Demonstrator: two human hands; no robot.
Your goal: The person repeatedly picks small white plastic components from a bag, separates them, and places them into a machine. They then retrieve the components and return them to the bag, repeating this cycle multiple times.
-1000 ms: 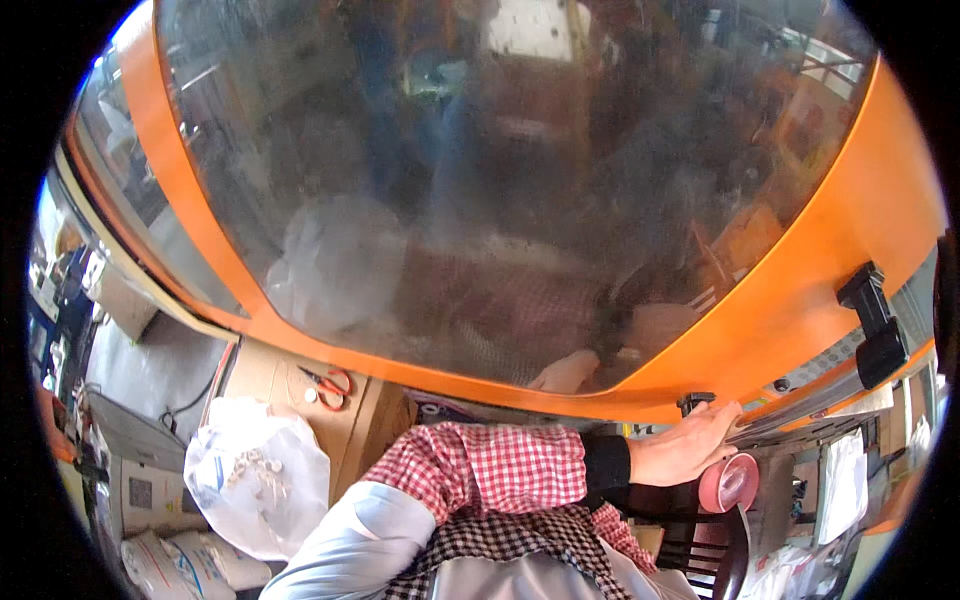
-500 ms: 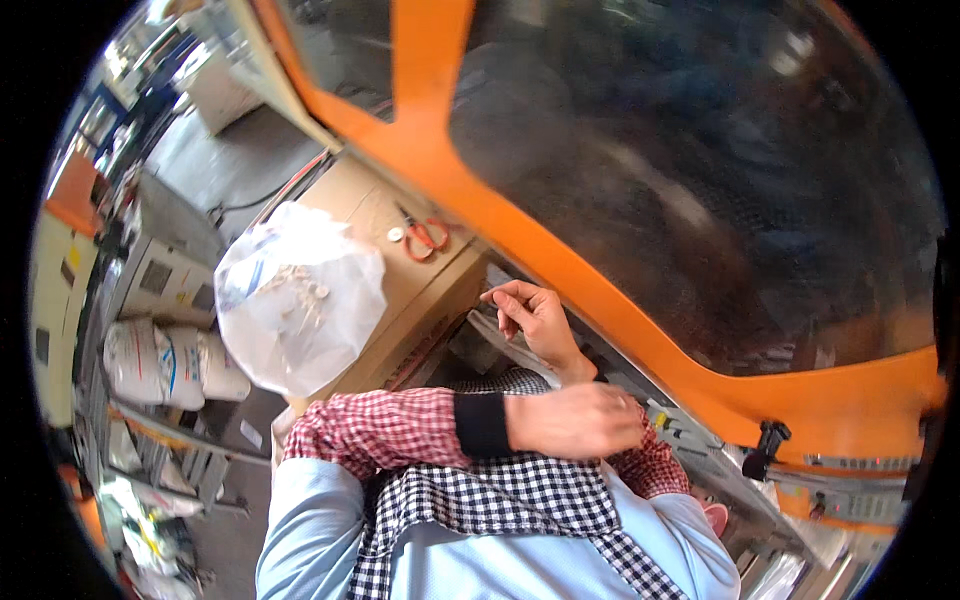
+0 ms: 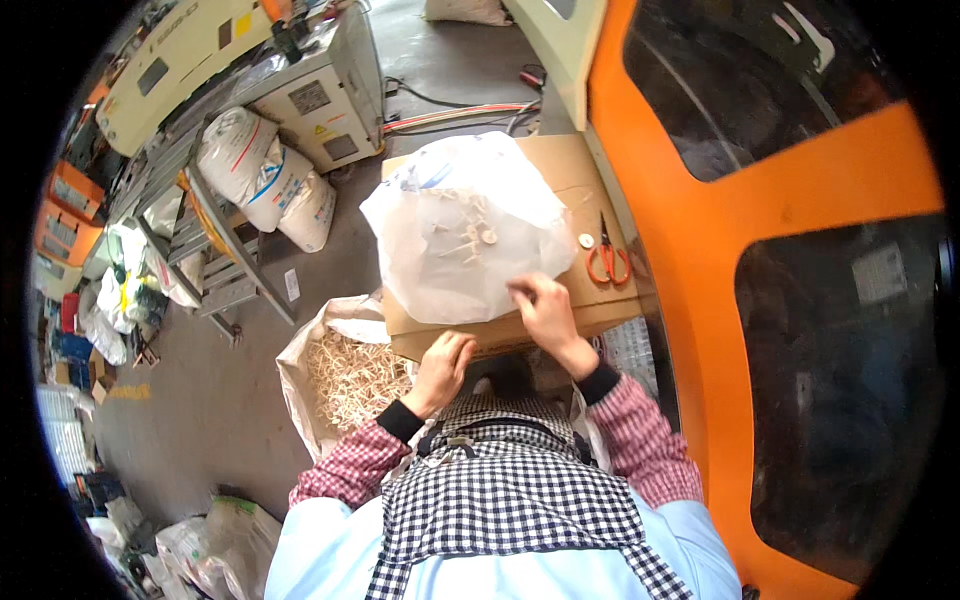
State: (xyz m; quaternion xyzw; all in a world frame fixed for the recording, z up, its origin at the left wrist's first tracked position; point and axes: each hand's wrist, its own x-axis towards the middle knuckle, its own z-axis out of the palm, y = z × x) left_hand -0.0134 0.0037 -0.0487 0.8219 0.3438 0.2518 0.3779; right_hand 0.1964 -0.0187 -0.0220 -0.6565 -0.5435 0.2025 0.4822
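My right hand [image 3: 550,315] is at the near right edge of a translucent white plastic bag [image 3: 440,280], its fingers curled into a pinch. Whether they hold the plastic or a small piece cannot be made out. My left hand [image 3: 440,372] is closer to me, beside the cardboard box's near edge, fingers bent together; their tips are partly hidden. Several small cream-coloured pieces [image 3: 468,238] with thin stems lie on the bag. It rests on the cardboard box [image 3: 560,160]. To its right are orange-handled scissors [image 3: 608,262] and a small white disc [image 3: 586,241].
An open white sack [image 3: 292,370] full of thin cream-coloured pieces stands left of the box. An orange machine with dark windows [image 3: 690,300] lines the right side. Farther left are a metal step frame [image 3: 230,290] and filled white sacks [image 3: 270,185]. Cables [image 3: 460,115] cross the floor behind.
My view has swung left, bringing the bag to the middle. My forearms, crossed before, are now apart, with both hands reaching forward toward the box.
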